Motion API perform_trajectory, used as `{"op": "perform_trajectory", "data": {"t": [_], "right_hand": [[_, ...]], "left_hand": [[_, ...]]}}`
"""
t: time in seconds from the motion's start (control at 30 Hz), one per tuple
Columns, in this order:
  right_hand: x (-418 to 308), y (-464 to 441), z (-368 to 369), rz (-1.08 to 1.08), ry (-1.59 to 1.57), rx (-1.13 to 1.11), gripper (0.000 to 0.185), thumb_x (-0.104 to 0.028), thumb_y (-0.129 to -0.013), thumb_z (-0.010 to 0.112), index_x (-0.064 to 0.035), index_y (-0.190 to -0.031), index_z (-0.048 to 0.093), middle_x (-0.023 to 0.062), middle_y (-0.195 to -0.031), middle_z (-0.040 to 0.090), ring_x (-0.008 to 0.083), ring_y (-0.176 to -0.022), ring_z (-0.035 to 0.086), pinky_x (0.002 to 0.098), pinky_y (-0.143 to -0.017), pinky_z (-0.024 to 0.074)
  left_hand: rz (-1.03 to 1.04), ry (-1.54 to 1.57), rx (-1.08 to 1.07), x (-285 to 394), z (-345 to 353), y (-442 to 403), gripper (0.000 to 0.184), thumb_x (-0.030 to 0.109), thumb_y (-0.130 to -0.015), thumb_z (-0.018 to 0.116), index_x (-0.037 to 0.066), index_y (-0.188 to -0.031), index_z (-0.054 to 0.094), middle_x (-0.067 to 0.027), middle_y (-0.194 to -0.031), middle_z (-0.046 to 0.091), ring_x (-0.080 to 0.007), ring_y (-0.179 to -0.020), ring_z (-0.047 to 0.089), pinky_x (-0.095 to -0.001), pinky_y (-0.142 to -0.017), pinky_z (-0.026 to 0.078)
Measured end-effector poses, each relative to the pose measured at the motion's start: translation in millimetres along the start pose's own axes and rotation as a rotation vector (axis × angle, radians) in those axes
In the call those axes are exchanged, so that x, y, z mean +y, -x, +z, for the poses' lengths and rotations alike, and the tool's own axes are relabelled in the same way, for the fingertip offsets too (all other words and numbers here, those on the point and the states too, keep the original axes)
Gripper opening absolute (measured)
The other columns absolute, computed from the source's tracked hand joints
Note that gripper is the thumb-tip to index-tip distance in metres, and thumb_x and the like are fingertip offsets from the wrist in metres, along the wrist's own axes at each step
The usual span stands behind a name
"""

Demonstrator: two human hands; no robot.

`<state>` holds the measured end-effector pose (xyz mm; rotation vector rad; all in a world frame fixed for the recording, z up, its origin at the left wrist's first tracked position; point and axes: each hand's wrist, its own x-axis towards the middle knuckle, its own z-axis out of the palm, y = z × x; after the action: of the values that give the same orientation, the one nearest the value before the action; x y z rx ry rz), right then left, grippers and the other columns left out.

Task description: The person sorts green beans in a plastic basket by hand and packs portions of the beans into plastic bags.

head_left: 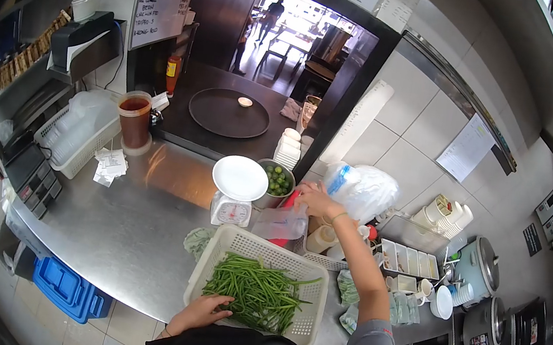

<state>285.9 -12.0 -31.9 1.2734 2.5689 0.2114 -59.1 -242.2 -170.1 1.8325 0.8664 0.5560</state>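
Observation:
A cream perforated basket (pixel 201 276) full of long green beans (pixel 254 292) stands on the steel counter right in front of me. My left hand (pixel 201 313) rests at its near left edge, fingers loosely stretched onto the beans, gripping none that I can see. Farther forward and right, my right hand (pixel 315 200) reaches beyond the basket. Its bent fingers pinch the upper end of a clear plastic bag (pixel 280 223), which hangs over something red. Beside it are a kitchen scale (pixel 231 211) with a white plate (pixel 240 177) and a pot of small green limes (pixel 278 181).
A basket of bottles (pixel 324 238), a white plastic bag (pixel 363 189) and a divided tray (pixel 410 258) crowd the right side. On the left stand a sauce tub (pixel 134 122) and a basket of plastic containers (pixel 79 136). A round black tray (pixel 228 114) lies in the pass-through.

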Motion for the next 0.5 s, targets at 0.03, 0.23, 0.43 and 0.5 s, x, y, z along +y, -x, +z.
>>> {"op": "perform_trajectory", "data": {"t": [0.03, 0.23, 0.43, 0.5], "right_hand": [[-3, 0, 6, -0.014, -0.254, 0.115, 0.029, -0.009, -0.066, 0.066, -0.0136, -0.095, 0.062, 0.0113, -0.117, 0.052, 0.0338, -0.11, 0.048, 0.0519, -0.089, 0.0399], [-114, 31, -27, -0.009, -0.495, 0.566, 0.015, -0.015, -0.077, 0.061, -0.0012, -0.083, 0.059, 0.017, -0.077, 0.06, 0.0333, -0.075, 0.06, 0.0402, -0.067, 0.0475], [-209, 90, -55, -0.064, -0.809, 0.559, 0.015, -0.012, -0.078, 0.069, -0.0008, -0.083, 0.06, 0.0155, -0.077, 0.055, 0.0303, -0.073, 0.057, 0.0341, -0.061, 0.0439], [-207, 109, -41, -0.14, -1.098, 0.517, 0.012, -0.006, -0.079, 0.068, 0.0015, -0.082, 0.059, 0.0126, -0.079, 0.058, 0.023, -0.074, 0.058, 0.0301, -0.064, 0.0446]], "left_hand": [[0.032, 0.005, -0.021, 1, -1, -2, 0.041, 0.025, -0.086, 0.062, 0.007, -0.122, 0.053, -0.0134, -0.104, 0.06, -0.0265, -0.083, 0.062, -0.0341, -0.073, 0.049], [0.26, 0.181, 0.329, 77, -15, -27, 0.059, 0.017, -0.082, 0.066, 0.005, -0.133, 0.038, -0.0173, -0.124, 0.039, -0.0277, -0.103, 0.051, -0.0368, -0.081, 0.046], [0.254, -0.002, 0.732, 57, -23, -70, 0.059, 0.013, -0.08, 0.066, 0.004, -0.13, 0.036, -0.022, -0.127, 0.032, -0.0355, -0.117, 0.039, -0.0407, -0.094, 0.038], [0.222, 0.006, 0.677, 46, -31, -68, 0.06, 0.013, -0.08, 0.066, 0.003, -0.13, 0.036, -0.0216, -0.126, 0.035, -0.0351, -0.117, 0.04, -0.0403, -0.096, 0.036]]}}
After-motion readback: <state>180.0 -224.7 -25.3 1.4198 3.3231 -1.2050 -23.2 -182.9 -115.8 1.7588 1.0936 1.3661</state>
